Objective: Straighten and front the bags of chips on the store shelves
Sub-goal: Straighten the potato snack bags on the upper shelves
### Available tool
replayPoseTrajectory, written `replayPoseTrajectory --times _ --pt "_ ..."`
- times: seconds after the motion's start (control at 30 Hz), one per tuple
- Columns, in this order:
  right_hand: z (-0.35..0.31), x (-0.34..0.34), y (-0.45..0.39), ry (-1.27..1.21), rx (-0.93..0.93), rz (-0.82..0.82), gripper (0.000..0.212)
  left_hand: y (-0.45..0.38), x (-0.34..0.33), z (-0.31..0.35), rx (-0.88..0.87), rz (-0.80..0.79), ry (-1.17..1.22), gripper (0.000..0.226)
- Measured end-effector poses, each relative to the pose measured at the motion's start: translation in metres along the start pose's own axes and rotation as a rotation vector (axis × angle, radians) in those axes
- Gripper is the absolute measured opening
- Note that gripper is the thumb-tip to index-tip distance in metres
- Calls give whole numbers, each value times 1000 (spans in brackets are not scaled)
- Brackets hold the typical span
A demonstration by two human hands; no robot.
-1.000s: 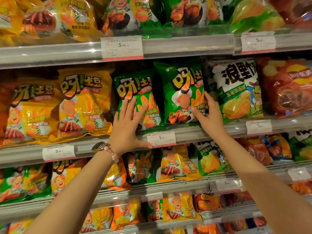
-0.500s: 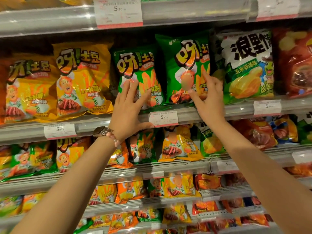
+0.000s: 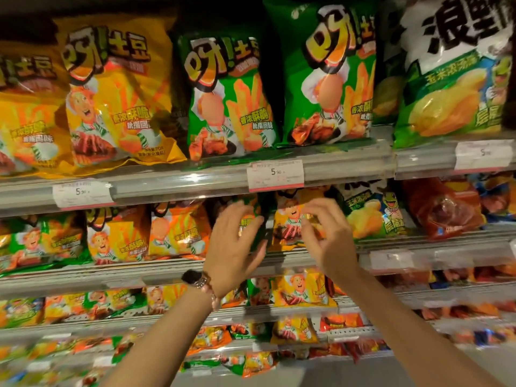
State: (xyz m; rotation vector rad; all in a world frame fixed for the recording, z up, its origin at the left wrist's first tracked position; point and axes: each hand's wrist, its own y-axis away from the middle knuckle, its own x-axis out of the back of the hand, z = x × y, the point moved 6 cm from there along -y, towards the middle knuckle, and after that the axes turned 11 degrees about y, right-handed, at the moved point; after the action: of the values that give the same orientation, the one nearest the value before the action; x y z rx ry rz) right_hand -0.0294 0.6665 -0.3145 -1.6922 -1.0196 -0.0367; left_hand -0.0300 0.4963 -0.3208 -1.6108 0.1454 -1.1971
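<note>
Left hand [image 3: 234, 247] seemingly gripping green bag [image 3: 258, 227]

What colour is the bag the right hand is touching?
Yellow, with a cartoon chef; the right hand covers part of the bag. Head view.

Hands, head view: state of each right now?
Left hand: grips the edge of a green chip bag.
Right hand: fingers curled at the yellow chip bag; grip unclear.
</note>
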Motion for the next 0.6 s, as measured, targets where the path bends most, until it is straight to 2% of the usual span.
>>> replayPoseTrajectory --times 0.07,0.13,0.2,0.27,0.33,0.43,0.6 --pt "10 -15 6 49 -51 -119 26 3 -12 1 3 -30 33 38" --pt "23 -27 8 145 -140 -208 43 5 -25 -4 31 -104 38 48" --pt "36 -39 6 272 -238 -319 59 8 -44 -20 204 -298 10 74" --pt "49 -51 4 376 -318 -453 70 20 -65 -43 420 -571 -109 108" --pt "58 -59 3 407 -370 -529 76 30 -79 -57 531 -711 -189 120" --pt "66 -64 1 342 -427 -574 77 38 -89 -69 611 -728 -233 113" --pt "73 -68 1 297 -420 -582 72 43 -92 -73 618 -726 -246 111"
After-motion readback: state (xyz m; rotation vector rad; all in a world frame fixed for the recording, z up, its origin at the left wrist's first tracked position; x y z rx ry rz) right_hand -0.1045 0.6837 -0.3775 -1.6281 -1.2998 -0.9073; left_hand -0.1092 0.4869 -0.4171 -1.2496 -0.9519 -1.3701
